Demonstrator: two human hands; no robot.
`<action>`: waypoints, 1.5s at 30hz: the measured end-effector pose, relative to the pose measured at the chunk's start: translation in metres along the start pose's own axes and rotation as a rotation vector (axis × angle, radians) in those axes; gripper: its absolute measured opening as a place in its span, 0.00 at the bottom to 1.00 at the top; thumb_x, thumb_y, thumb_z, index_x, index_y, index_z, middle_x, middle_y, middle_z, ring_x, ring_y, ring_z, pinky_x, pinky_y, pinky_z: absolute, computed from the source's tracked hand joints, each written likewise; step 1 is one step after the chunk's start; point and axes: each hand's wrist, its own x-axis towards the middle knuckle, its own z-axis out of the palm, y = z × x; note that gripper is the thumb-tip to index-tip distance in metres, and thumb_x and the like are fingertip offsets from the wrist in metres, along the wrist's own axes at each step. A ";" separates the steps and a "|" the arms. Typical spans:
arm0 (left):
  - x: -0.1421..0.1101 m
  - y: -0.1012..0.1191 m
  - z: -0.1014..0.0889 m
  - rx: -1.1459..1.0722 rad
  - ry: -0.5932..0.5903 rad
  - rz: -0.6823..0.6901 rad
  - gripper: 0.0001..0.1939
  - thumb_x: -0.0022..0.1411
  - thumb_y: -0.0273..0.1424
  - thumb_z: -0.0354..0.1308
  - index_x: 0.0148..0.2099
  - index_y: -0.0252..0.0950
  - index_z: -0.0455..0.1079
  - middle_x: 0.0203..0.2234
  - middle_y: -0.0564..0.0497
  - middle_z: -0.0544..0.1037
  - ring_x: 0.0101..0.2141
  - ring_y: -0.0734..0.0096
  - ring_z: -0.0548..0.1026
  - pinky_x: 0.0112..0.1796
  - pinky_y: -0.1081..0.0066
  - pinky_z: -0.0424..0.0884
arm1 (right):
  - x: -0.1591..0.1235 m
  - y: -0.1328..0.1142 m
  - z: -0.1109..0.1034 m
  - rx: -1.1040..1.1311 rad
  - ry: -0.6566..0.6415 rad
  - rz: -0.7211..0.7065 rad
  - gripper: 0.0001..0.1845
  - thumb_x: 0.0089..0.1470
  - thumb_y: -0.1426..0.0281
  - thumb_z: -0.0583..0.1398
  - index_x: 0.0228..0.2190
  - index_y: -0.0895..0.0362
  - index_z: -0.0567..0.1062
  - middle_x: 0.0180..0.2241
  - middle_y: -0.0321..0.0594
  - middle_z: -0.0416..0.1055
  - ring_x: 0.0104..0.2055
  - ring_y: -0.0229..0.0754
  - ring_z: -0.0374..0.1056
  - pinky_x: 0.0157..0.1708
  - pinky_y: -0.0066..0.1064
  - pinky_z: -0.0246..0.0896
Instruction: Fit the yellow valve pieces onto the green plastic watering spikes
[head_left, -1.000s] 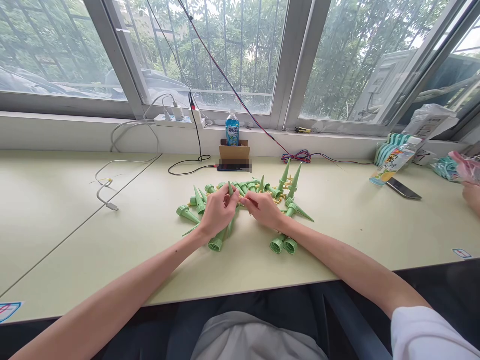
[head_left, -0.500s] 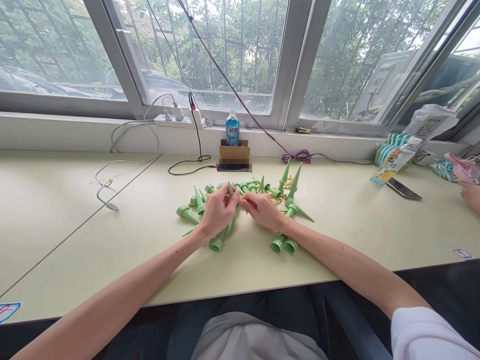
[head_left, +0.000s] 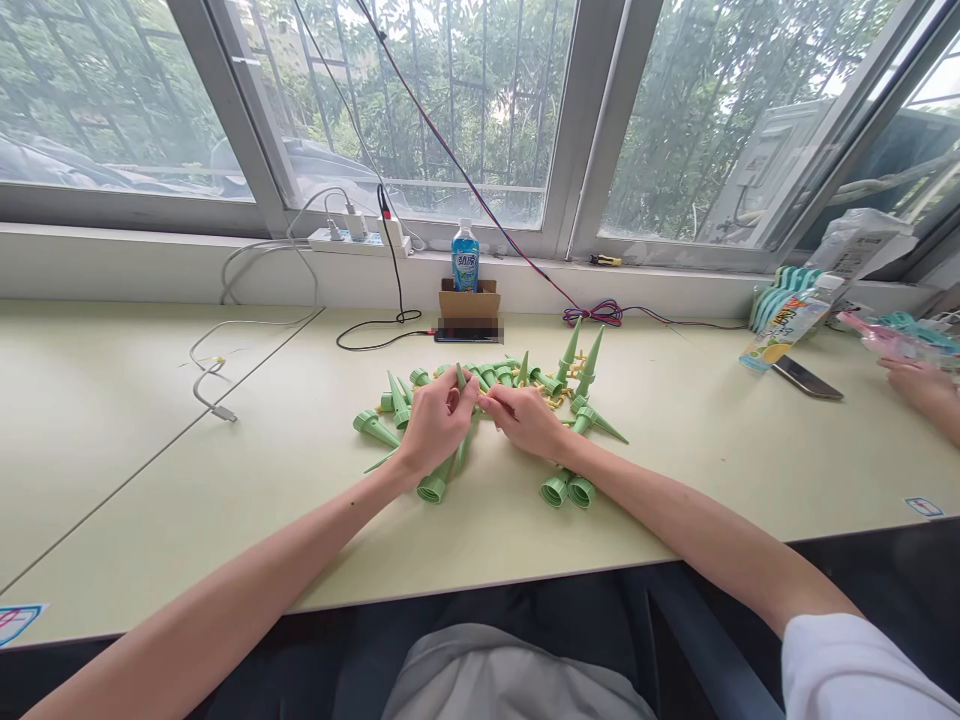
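My left hand (head_left: pixel 436 420) is closed around a green plastic watering spike (head_left: pixel 461 376), its pointed tip standing up between thumb and fingers. Close beside it, my right hand (head_left: pixel 523 417) pinches at the held spike's side; a bit of yellow shows between the fingertips, most likely a small yellow valve, largely hidden. Several more green spikes lie around both hands, some with ribbed open caps, such as the pair near the front (head_left: pixel 568 491). Two spikes stand point up (head_left: pixel 591 362) at the back right. Small yellow valves (head_left: pixel 556 400) are scattered among them behind my right hand.
Behind the pile are a phone (head_left: pixel 469 332) on a cable, a cardboard box (head_left: pixel 469 302) and a blue bottle (head_left: pixel 465 258). Bundled wire (head_left: pixel 600 313), another bottle (head_left: pixel 787 325) and a dark phone (head_left: pixel 807 378) lie rightward. At far right is another person's hand (head_left: pixel 921 388).
My two hands stay almost in place, still together at the spike. At far right, the other person's hand and the pink item near it have shifted left.
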 end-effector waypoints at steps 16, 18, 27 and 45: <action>0.000 0.000 0.000 -0.021 0.002 0.009 0.15 0.66 0.42 0.51 0.33 0.38 0.64 0.23 0.52 0.72 0.25 0.70 0.73 0.24 0.72 0.63 | -0.002 0.006 0.002 0.010 -0.030 -0.052 0.23 0.66 0.59 0.50 0.21 0.55 0.54 0.17 0.29 0.51 0.21 0.32 0.44 0.24 0.26 0.43; 0.000 -0.001 0.000 -0.016 -0.001 0.007 0.14 0.67 0.42 0.51 0.33 0.38 0.64 0.23 0.52 0.73 0.25 0.71 0.73 0.24 0.72 0.63 | -0.001 0.006 0.002 -0.003 -0.021 -0.056 0.24 0.65 0.59 0.51 0.20 0.55 0.53 0.17 0.28 0.49 0.21 0.32 0.43 0.24 0.26 0.42; -0.001 0.000 0.000 0.029 -0.009 -0.009 0.14 0.67 0.41 0.50 0.35 0.38 0.65 0.23 0.54 0.72 0.23 0.72 0.72 0.24 0.72 0.63 | 0.000 0.001 0.000 0.008 -0.042 -0.039 0.17 0.65 0.61 0.52 0.25 0.56 0.62 0.21 0.32 0.65 0.22 0.33 0.55 0.27 0.25 0.48; -0.001 0.001 -0.001 -0.073 -0.043 -0.006 0.12 0.66 0.39 0.53 0.34 0.37 0.66 0.29 0.53 0.73 0.26 0.74 0.73 0.24 0.74 0.65 | -0.001 0.007 0.002 -0.038 -0.065 -0.048 0.23 0.66 0.59 0.50 0.21 0.56 0.55 0.18 0.29 0.52 0.21 0.32 0.47 0.25 0.26 0.43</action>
